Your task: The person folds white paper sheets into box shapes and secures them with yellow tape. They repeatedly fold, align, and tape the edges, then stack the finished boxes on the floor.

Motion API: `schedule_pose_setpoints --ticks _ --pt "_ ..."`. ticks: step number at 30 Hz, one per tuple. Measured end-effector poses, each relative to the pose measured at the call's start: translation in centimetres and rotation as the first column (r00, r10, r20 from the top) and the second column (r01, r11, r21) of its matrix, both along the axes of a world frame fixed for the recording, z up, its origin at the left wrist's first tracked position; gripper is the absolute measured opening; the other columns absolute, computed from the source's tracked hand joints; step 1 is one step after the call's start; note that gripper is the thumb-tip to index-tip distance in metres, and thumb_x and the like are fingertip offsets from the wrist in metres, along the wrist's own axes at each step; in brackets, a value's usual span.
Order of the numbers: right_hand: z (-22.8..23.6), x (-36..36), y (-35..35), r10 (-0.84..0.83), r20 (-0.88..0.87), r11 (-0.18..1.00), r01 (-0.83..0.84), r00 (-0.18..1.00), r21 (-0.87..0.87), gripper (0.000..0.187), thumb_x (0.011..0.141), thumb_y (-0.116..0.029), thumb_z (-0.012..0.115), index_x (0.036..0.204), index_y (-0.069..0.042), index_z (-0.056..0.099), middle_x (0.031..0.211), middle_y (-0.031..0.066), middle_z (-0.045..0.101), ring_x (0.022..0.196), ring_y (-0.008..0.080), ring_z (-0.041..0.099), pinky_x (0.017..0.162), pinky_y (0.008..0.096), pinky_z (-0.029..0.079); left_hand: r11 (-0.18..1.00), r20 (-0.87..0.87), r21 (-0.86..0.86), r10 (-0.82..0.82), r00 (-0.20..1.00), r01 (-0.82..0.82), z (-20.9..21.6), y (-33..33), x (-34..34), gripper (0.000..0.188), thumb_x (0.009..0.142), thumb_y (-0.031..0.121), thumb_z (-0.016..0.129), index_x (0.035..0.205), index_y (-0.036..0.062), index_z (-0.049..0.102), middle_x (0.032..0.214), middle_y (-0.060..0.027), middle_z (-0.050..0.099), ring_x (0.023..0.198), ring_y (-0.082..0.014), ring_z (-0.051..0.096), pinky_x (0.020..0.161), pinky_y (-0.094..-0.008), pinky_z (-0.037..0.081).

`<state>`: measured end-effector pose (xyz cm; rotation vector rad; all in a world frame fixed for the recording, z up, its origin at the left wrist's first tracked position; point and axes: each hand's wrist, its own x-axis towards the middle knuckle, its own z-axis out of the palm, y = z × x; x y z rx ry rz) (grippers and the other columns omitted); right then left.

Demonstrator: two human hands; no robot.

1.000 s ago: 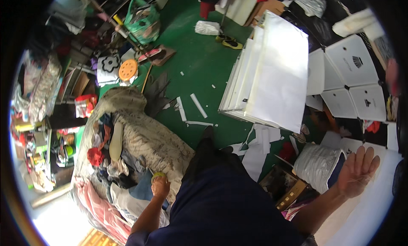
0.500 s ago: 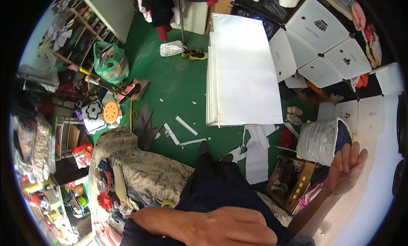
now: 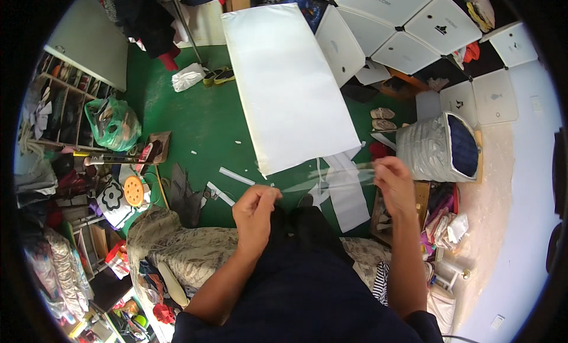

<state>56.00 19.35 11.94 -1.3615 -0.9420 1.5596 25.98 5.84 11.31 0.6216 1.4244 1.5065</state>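
Far out to the left of the left hand's grip and beyond it sits a green plastic bag, with a round orange disc lower down, nearer that hand. A dark grey cloth lies closer in on the floor, still left of the grip, and a patterned cover spreads below it, toward the body. Narrow white strips lie on the green floor just past the left hand, whose thumb and fingers are pinched closed on the near end of a clear strip. Beyond both grips stands a large white panel; the clear strip is stretched between the hands, and below its right part lie white paper pieces. The right hand pinches the strip's other end between thumb and fingers. Right of that grip and a little beyond it rests a silvery padded bag
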Motion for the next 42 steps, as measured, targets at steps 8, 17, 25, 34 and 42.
schedule_pose_setpoints --ticks 8,17,25,34,42 --pt "-6.9 -1.8 3.4 -0.051 0.180 0.998 0.058 0.982 -0.033 0.035 0.086 -0.004 0.077 0.117 0.001 0.061 0.085 0.0048 0.065 0.071 0.0113 0.059 0.063 0.0257 0.046 0.976 0.188 -0.165 0.169 0.967 -0.139 -7.3 1.4 1.7 0.019 0.100 0.015 0.065 0.092 -0.0007 0.073 0.081 -0.0026 0.068 0.064 -0.0049 0.048 0.059 -0.0216 0.039" --pt "-8.7 -2.3 4.7 -0.069 0.127 0.993 0.080 0.989 -0.088 0.039 0.086 -0.004 0.078 0.118 -0.002 0.056 0.086 0.0040 0.066 0.069 0.0101 0.059 0.061 0.0248 0.045 0.940 0.074 -0.215 0.286 0.955 -0.265 -8.4 2.6 2.4 0.025 0.102 0.020 0.064 0.084 0.0039 0.070 0.067 0.0029 0.056 0.055 -0.0052 0.042 0.051 -0.0235 0.032" --pt "-8.7 -2.2 5.3 -0.083 0.104 0.991 0.093 0.991 -0.093 0.037 0.086 -0.005 0.079 0.116 -0.001 0.056 0.083 0.0035 0.065 0.067 0.0103 0.058 0.059 0.0247 0.044 0.913 0.079 -0.251 0.350 0.933 -0.321 -8.8 3.3 3.3 0.027 0.101 0.019 0.065 0.080 0.0025 0.069 0.071 0.0012 0.062 0.059 -0.0031 0.043 0.054 -0.0218 0.032" --pt "-8.9 -2.0 5.8 -0.060 0.107 0.992 0.071 0.992 -0.101 0.038 0.086 -0.005 0.079 0.116 0.000 0.056 0.083 0.0043 0.065 0.066 0.0107 0.058 0.058 0.0256 0.045 0.878 0.058 -0.302 0.407 0.912 -0.372 -8.7 3.9 3.9 0.028 0.101 0.019 0.066 0.079 0.0018 0.069 0.066 0.0023 0.058 0.057 -0.0032 0.041 0.053 -0.0225 0.030" --pt "-9.3 -1.8 5.8 -0.043 0.112 0.992 0.056 0.993 -0.115 0.038 0.086 -0.005 0.078 0.117 0.002 0.056 0.086 0.0057 0.066 0.067 0.0108 0.059 0.058 0.0257 0.045 0.871 0.065 -0.307 0.422 0.904 -0.384 -9.7 3.8 3.7 0.029 0.101 0.024 0.068 0.081 0.0029 0.070 0.064 0.0024 0.057 0.053 -0.0048 0.041 0.049 -0.0243 0.029"
